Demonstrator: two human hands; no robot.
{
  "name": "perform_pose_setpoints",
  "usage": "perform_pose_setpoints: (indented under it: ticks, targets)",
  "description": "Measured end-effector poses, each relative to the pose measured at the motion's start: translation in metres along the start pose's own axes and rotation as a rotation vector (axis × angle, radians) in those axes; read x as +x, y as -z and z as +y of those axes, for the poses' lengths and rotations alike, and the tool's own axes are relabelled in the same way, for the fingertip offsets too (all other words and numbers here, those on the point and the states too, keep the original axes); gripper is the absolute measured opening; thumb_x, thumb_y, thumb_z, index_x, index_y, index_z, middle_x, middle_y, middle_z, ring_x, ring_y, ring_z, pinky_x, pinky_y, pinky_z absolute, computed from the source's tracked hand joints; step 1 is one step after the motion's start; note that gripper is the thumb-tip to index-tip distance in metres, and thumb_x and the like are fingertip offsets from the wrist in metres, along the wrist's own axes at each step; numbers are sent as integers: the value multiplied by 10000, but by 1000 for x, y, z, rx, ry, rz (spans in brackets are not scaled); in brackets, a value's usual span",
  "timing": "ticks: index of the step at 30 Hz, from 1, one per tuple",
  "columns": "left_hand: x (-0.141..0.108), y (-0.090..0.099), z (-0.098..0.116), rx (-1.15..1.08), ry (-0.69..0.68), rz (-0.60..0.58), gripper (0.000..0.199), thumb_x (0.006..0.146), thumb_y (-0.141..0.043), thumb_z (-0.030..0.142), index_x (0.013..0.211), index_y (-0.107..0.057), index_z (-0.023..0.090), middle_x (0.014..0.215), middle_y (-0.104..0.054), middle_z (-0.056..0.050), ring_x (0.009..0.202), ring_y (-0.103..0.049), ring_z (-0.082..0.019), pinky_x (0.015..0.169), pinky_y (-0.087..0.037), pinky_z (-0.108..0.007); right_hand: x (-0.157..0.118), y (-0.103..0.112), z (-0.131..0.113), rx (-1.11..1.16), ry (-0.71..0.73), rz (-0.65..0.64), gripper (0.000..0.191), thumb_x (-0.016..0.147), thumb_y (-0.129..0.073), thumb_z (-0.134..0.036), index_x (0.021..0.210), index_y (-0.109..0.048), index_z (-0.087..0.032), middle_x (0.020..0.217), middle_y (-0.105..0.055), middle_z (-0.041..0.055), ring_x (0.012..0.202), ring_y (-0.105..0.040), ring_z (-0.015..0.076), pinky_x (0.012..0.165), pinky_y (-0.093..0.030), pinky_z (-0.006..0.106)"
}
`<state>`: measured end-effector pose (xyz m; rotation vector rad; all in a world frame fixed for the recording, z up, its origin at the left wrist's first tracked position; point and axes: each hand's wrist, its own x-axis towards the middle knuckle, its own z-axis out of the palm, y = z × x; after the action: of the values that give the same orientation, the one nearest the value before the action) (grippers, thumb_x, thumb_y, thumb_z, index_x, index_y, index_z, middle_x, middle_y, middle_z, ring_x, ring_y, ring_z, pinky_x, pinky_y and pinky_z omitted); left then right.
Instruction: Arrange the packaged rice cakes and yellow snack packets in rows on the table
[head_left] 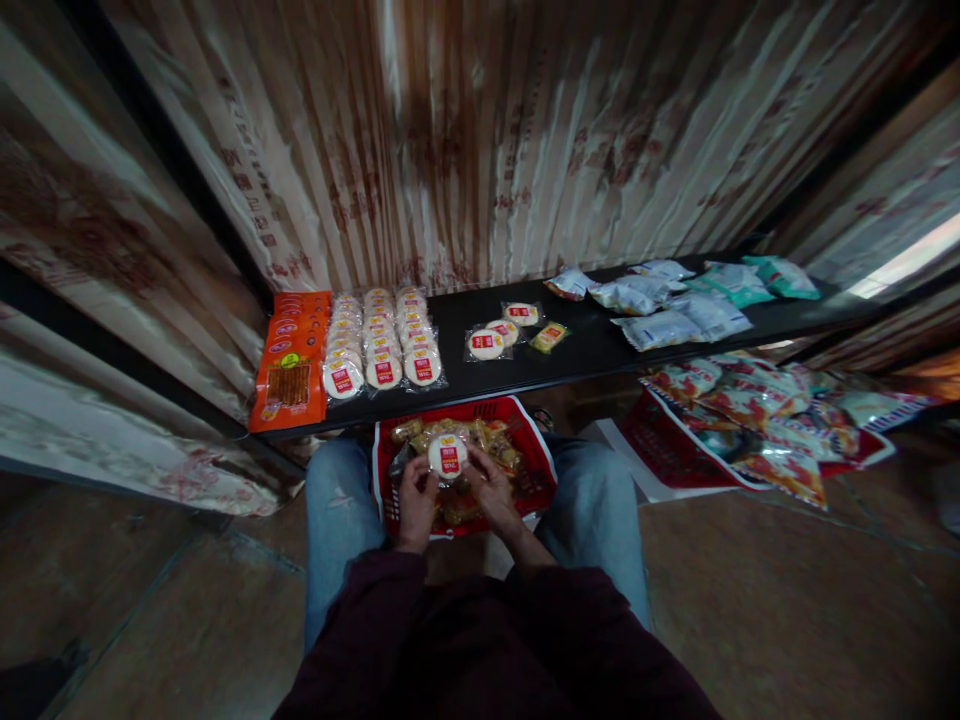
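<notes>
Between my two hands is a round white wrapped cracker (pixel 448 456) with a red label, above a red basket (pixel 541 447) of small golden packets. My left hand (pixel 417 500) grips its left edge and my right hand (pixel 489 488) grips the right edge. On the black shelf (pixel 457 385), three rows of similar crackers (pixel 385 345) overlap beside a flat orange packet (pixel 289 362). Further right on the shelf lie several loose crackers (pixel 486 344) and a small yellow-green packet (pixel 549 337).
White and blue bags (pixel 660 328) and green bags (pixel 780 277) lie on the shelf's right part. Below them, a second red basket (pixel 660 440) is heaped with snack bags (pixel 780 410). A pleated curtain (pixel 465 140) hangs behind the shelf, between dark frame bars.
</notes>
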<state>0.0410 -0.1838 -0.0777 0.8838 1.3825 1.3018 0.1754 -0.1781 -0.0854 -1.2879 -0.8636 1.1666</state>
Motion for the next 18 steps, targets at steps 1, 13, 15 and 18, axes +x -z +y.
perform_pose_setpoints:
  ticks: [1,13,15,18]
  targets:
    - [-1,0,2,5,-19,2,317,712,-650,304,991,-579,173,861,-656,-47,811,-631,-159,776,-488,-297,0,-1,-2,-28,27,-3,539,663,-717,-561,1071,-693,-209,1123,-682,97,1036,-620,262,952,-483,437]
    - [-6,4,31,298,-257,238,277,760,-556,219,1020,-646,190,936,-599,-70,871,-598,-181,843,-486,-327,1,-24,-24,-146,165,16,456,742,-643,-420,1142,-639,-203,1076,-676,99,968,-623,229,869,-508,387]
    - [-7,4,37,346,-305,254,296,776,-536,217,1050,-646,191,957,-603,-79,902,-602,-190,860,-486,-328,2,-30,-28,-162,185,33,454,759,-623,-411,1161,-617,-199,1071,-675,101,960,-625,224,818,-520,363]
    - [-7,5,44,399,-389,279,329,802,-508,220,1105,-633,186,1035,-615,-103,990,-594,-208,910,-470,-338,3,-38,-38,-240,245,43,415,787,-601,-397,1147,-611,-192,1079,-670,108,973,-624,231,800,-514,360]
